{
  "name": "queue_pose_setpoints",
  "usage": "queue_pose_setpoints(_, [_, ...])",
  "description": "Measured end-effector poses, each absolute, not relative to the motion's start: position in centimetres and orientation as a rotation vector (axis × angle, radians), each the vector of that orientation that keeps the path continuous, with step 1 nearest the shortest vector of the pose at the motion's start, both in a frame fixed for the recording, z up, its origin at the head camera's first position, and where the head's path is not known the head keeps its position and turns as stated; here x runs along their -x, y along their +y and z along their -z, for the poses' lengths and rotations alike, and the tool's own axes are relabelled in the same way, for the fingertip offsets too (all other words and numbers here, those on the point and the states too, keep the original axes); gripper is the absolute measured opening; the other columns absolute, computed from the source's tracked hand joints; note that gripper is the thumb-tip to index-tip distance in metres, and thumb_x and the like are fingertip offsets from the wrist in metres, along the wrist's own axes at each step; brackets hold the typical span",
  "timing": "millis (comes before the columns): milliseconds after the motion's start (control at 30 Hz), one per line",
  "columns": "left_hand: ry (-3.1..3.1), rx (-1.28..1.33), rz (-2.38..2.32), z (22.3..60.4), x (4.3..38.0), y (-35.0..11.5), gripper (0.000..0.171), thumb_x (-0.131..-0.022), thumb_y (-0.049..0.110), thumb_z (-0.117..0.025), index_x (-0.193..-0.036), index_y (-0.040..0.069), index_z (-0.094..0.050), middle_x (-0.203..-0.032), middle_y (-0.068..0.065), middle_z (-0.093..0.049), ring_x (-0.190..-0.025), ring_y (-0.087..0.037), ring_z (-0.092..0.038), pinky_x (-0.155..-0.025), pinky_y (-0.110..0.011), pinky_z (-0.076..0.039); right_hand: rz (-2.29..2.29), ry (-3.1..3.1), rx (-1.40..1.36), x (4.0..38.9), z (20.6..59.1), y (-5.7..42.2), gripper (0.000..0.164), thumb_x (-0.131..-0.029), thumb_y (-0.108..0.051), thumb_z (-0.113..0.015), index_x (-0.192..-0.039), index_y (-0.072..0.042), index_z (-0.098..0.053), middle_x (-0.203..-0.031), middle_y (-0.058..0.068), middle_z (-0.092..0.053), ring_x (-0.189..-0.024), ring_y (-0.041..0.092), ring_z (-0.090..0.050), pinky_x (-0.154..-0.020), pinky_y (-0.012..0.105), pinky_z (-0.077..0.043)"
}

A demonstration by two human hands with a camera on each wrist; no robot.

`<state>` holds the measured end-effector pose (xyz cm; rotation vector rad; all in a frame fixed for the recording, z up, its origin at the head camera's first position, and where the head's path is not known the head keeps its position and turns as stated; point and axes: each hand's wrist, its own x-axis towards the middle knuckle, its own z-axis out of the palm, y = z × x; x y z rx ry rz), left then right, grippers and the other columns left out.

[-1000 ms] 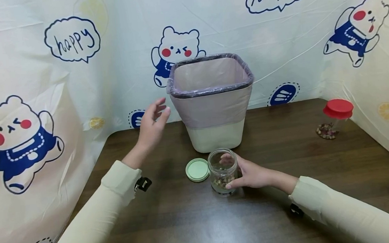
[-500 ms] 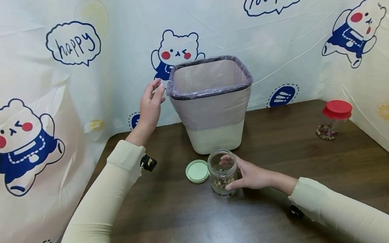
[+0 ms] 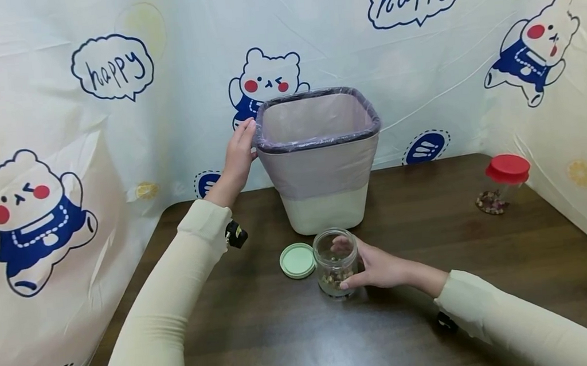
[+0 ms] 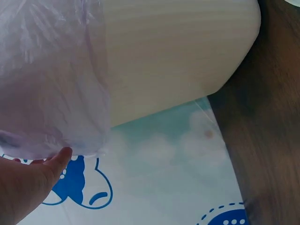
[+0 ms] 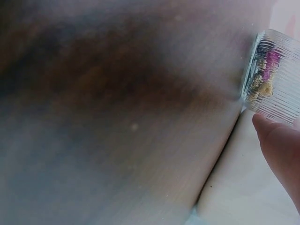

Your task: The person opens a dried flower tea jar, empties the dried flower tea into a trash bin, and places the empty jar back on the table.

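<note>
My right hand grips an open glass jar standing on the table, its thumb curled round the near side. Dried flower bits lie in the jar's bottom; the right wrist view shows them beyond the thumb. A green lid lies flat just left of the jar. At the back stands a pale waste bin, lined with a translucent purple bag folded over its rim. My left hand is at the bin's left rim, fingers fairly straight. In the left wrist view its thumb overlaps the bag's edge.
A second jar with a red lid stands at the table's right, dried flowers in its bottom. Behind the bin hangs a printed curtain, which also runs along both sides of the wooden table.
My left hand has moved up and right from beside the bin to its left rim. My right hand stays on the jar, and the lid has not moved.
</note>
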<state>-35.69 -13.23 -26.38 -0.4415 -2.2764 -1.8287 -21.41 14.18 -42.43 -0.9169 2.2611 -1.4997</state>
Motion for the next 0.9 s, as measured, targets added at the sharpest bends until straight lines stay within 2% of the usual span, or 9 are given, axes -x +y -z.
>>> queue_pose_setpoints(333, [-2.206,0.437,2.018,26.7,36.1,-12.5,0.056,-0.104,0.041,-0.034,-0.151,0.012,-0.032,-0.153,-0.006,-0.033,-0.138,-0.025,-0.035,-0.109,-0.052,-0.029,1.502,2.267,0.93,21.5,42.5,14.2,0.077,-0.08,-0.008,-0.079,-0.14,0.003,-0.032,-0.138,0.018,-0.046,-0.13,0.029,-0.042,-0.1,0.052,-0.037])
queue_pose_setpoints(600, [-2.194,0.371,2.127,27.2,36.3,-12.0,0.061,-0.101,0.046,-0.035,-0.154,0.018,-0.026,-0.156,-0.002,-0.027,-0.141,-0.025,-0.027,-0.11,-0.056,-0.024,1.491,2.281,0.94,21.5,42.6,14.2,0.076,-0.08,-0.01,-0.079,-0.139,0.002,-0.033,-0.138,0.018,-0.047,-0.128,0.03,-0.044,-0.099,0.053,-0.038])
queue_pose_setpoints(900, [-2.158,0.368,2.233,27.2,36.5,-12.1,0.06,-0.1,0.043,-0.039,-0.153,0.016,-0.028,-0.155,-0.006,-0.029,-0.14,-0.027,-0.028,-0.111,-0.053,-0.024,1.491,2.285,0.943,21.6,42.6,14.2,0.077,-0.079,-0.011,-0.08,-0.139,0.001,-0.033,-0.137,0.017,-0.047,-0.128,0.029,-0.044,-0.099,0.051,-0.038])
